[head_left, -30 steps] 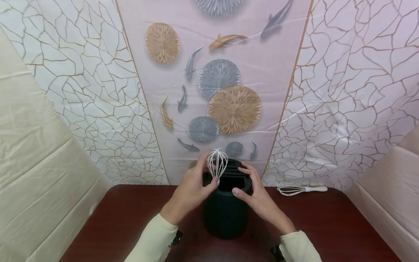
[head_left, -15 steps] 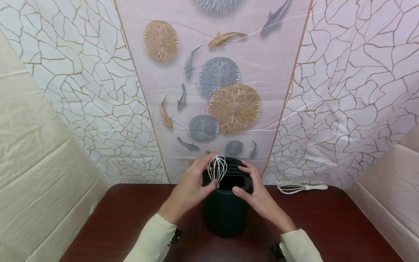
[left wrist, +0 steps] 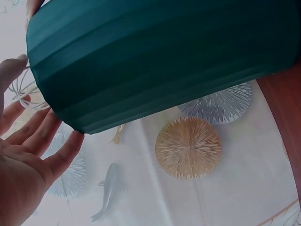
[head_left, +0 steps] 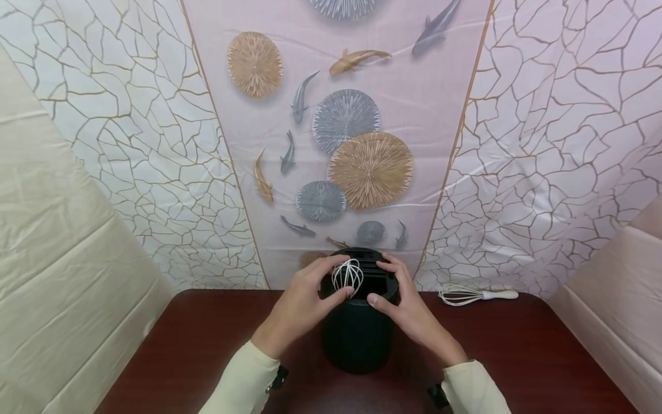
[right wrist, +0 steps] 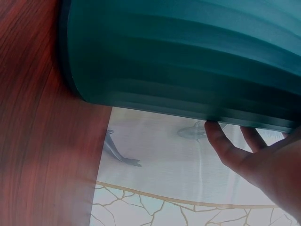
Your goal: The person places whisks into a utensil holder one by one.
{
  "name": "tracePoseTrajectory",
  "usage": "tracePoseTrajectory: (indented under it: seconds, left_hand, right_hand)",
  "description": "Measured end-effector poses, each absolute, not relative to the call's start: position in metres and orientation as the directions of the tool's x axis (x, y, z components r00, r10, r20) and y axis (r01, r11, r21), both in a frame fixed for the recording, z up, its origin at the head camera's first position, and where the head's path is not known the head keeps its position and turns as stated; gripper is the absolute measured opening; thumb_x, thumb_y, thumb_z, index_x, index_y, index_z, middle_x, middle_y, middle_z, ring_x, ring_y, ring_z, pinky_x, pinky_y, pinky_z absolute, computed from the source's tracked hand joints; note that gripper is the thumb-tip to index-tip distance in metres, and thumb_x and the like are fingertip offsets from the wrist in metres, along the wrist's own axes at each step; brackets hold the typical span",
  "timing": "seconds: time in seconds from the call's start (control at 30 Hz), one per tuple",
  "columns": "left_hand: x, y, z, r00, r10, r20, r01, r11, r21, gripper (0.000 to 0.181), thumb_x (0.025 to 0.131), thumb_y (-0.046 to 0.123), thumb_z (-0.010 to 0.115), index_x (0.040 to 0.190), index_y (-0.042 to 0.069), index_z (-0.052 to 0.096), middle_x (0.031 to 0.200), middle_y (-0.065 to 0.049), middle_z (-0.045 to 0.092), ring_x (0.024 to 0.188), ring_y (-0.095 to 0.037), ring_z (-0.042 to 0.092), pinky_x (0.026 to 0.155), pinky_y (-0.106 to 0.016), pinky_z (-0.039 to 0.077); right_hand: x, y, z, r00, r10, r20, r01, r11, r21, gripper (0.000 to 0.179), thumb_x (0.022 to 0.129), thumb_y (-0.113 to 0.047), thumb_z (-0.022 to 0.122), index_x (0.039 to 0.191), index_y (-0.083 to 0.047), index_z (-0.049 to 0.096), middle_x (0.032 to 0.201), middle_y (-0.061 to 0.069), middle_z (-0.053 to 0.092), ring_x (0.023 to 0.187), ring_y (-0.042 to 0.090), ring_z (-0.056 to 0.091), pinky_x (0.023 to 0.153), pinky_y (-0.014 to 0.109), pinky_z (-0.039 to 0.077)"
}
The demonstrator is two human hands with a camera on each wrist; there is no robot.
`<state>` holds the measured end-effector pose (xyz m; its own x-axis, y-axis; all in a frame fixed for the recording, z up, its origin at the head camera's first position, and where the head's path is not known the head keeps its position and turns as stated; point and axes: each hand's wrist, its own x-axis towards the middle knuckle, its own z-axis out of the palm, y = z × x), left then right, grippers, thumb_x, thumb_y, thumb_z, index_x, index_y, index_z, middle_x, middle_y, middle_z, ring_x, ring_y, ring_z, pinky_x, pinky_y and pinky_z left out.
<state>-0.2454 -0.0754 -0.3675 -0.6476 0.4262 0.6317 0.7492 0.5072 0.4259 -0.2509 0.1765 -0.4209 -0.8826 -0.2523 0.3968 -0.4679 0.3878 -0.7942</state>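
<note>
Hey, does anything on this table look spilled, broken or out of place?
Nothing looks spilled or broken. The one possible stray is a white-handled whisk, lying loose near the far edge of the table on the right, apart from the dark green holder, where the left hand holds another whisk.

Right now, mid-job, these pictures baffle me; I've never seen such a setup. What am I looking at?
There is no machine here, just a person's two bare hands. The large picture comes from a head-worn camera looking forward and down; the other two come from cameras on each wrist, so things appear turned sideways.

On the reddish-brown table stands a dark green container with an open slotted top. The left hand holds a wire whisk by its loops over the opening; its handle is hidden, probably inside. The right hand grips the container's rim. A second whisk lies on the table, off to the right.
</note>
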Motion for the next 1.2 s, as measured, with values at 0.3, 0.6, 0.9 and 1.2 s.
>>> tracePoseTrajectory:
  seconds: [0.3,0.6,0.9,1.2]
  left_hand:
    - [-0.2469,-0.0746,-0.3687,-0.633,0.426,0.646,0.764,0.482,0.430,0.053,0.093,0.022,0.084,0.141,0.012,0.065,0.131,-0.003,0.070,0.110,-0.013,0.066,0.098,-0.037,0.058]
    - [-0.2463,-0.0798,-0.3704,-0.673,0.395,0.625,0.732,0.478,0.486,0.049,0.096,0.024,0.080,0.141,0.012,0.065,0.130,-0.001,0.070,0.109,-0.012,0.066,0.100,-0.038,0.056]
    - [-0.2491,-0.0806,-0.3730,-0.645,0.403,0.649,0.756,0.456,0.469,0.046,0.097,0.024,0.080,0.138,0.011,0.064,0.130,-0.001,0.070,0.110,-0.011,0.067,0.101,-0.036,0.056]
    - [-0.2488,-0.0803,-0.3755,-0.687,0.383,0.617,0.720,0.473,0.508,0.060,0.097,0.032,0.079,0.149,0.011,0.057,0.138,-0.004,0.066,0.123,-0.016,0.062,0.110,-0.043,0.051]
  right_hand:
    - [-0.2511,0.1767,-0.4217,-0.883,-0.254,0.395,-0.467,0.381,-0.798,0.066,0.101,-0.032,0.071,0.158,-0.019,0.041,0.174,0.005,0.015,0.160,0.041,0.010,0.117,0.078,0.017]
    - [-0.2512,0.1748,-0.4209,-0.891,-0.251,0.379,-0.452,0.401,-0.797,0.066,0.101,-0.035,0.070,0.158,-0.021,0.039,0.174,0.004,0.015,0.160,0.040,0.011,0.117,0.078,0.018]
    - [-0.2514,0.1764,-0.4209,-0.890,-0.257,0.377,-0.453,0.405,-0.794,0.069,0.101,-0.035,0.070,0.160,-0.018,0.038,0.175,0.005,0.014,0.160,0.041,0.010,0.116,0.078,0.019]
    - [-0.2513,0.1753,-0.4206,-0.887,-0.255,0.385,-0.459,0.387,-0.800,0.068,0.101,-0.034,0.071,0.159,-0.018,0.039,0.174,0.005,0.015,0.160,0.040,0.010,0.118,0.077,0.018]
